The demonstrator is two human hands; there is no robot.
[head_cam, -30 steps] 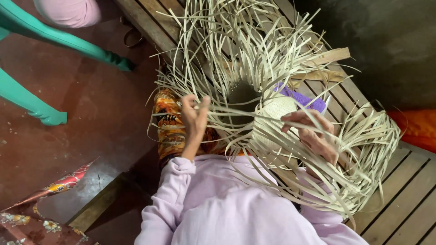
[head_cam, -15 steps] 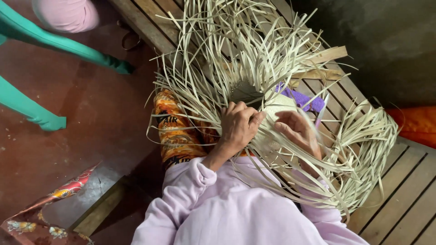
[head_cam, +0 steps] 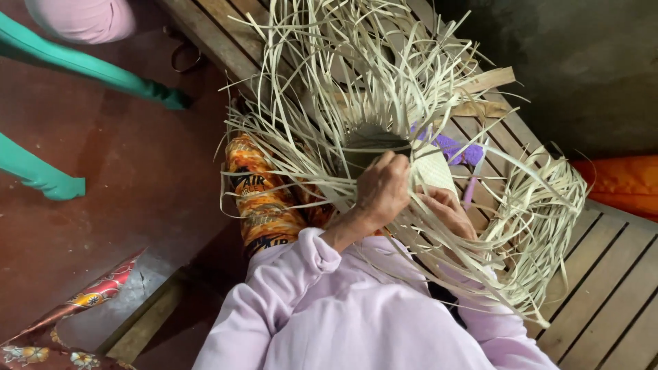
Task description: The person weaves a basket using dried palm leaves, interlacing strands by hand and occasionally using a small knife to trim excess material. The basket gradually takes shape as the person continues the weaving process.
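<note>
On slatted wooden bench [head_cam: 610, 274]: woven straw piece [head_cam: 432, 168], loose strands; left hand [head_cam: 381, 188] closed on strands, right hand [head_cam: 449, 212] half-hidden, grip unclear.

We are looking at a half-woven palm-leaf hat [head_cam: 433, 171], pale straw in colour, lying on its side across the lap at the edge of the slatted wooden worktop [head_cam: 617, 274]. Its finished part is showing as a small, tightly plaited rounded patch. Long unwoven strips [head_cam: 356, 75] are fanning out from it in every direction, standing up and away, while another bundle is curling round to the right in a loose loop.
</note>
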